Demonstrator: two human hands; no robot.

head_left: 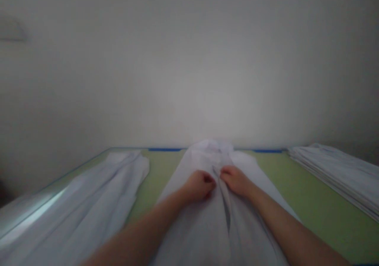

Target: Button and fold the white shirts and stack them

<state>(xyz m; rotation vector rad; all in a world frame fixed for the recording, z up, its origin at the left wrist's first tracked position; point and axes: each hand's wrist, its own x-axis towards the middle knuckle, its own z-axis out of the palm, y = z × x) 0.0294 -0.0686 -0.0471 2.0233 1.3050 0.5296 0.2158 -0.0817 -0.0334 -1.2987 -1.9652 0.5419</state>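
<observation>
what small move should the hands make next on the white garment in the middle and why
Probably ease the slit in the white garment closed: it gapes, showing dark on the near side of the hands, and the left hand and right hand sit on either side of its far end.

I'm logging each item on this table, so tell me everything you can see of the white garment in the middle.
The white garment looks like thin, soft fabric. It lies lengthwise on the green table, wider toward the viewer, its far end bunched near the wall and its near end out of frame. A long, dark-looking slit runs down its middle. The left hand and right hand are at either side of the slit; blur hides how firmly either grips.
</observation>
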